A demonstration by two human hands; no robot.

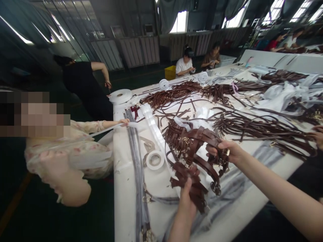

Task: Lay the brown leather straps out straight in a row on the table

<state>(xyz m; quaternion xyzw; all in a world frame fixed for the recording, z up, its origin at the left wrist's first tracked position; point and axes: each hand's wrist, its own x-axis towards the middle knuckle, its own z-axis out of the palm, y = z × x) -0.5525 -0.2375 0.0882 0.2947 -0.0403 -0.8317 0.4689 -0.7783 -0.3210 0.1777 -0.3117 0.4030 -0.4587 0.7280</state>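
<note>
My left hand (187, 200) is closed around a bunch of short brown leather straps (184, 174), its thumb lying on top. Above and to the right, my right hand (230, 150) grips looped brown leather straps (204, 135) with gold-coloured metal fittings. These loops hang down over the table, close to the bunch in my left hand. Just behind lies a heap of brown straps with gold clasps (178, 132), partly hidden by what I hold. Left of my hands, a roll of white tape (154, 160) rests on the white table (126, 188).
Long brown straps (254, 126) spread across the right side. Grey plastic-wrapped straps (136, 161) run along the left edge. A co-worker (88, 158) at left holds a white strip; another person's hand (317, 136) reaches in at right. Clear plastic (280, 92) lies farther back.
</note>
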